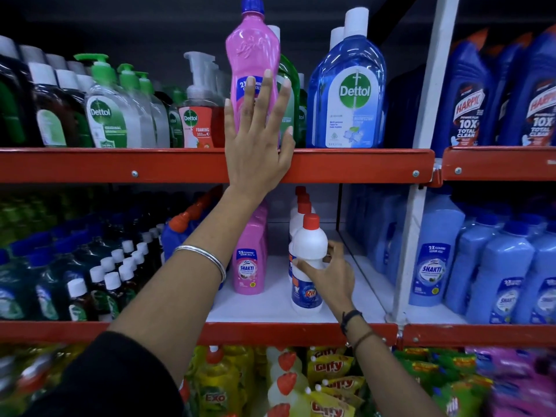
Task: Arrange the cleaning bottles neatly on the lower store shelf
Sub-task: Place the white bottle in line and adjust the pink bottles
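- While the left hand (255,145) rests flat, fingers spread, against a tall pink bottle (251,67), its grip holds nothing
- right hand (331,273) pinches the white bottle (308,263) just below

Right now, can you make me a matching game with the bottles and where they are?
Things:
1. tall pink bottle
2. white bottle with red cap
3. blue Dettol bottle
4. light blue Shakti bottle

Places:
A. held by the right hand
B. lower shelf, far right section
C. behind the flat left hand
D. upper shelf, untouched

Pairs: 1-C, 2-A, 3-D, 4-B
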